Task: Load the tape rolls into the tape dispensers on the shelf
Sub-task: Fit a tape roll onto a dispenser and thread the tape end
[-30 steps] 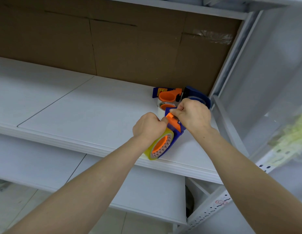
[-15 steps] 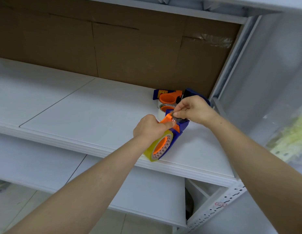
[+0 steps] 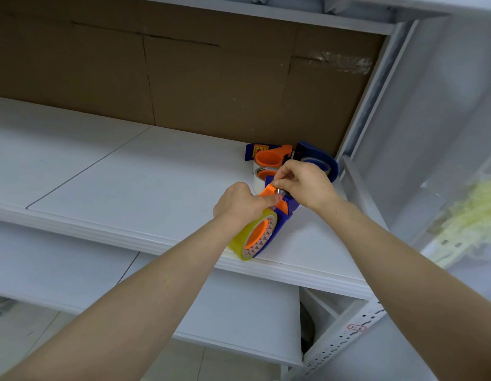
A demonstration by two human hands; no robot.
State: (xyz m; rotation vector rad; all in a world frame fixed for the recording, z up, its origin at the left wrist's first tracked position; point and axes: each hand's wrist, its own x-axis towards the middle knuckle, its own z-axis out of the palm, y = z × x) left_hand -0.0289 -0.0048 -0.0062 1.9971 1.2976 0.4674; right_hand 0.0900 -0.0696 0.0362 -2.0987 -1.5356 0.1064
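Two spare dispensers [image 3: 274, 158] (partly hidden) lie behind hands [image 3: 237, 204] [image 3: 307, 184] gripping the loaded dispenser [image 3: 278, 231].

dispenser [image 3: 283, 219]: blue, orange | tape roll [image 3: 248, 241]: yellow | shelf [image 3: 129, 182]: white

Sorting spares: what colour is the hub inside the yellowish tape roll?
The hub is orange; the head view shows it.

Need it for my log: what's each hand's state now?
Left hand: grips the roll in the dispenser.
Right hand: pinches the dispenser's orange flap.
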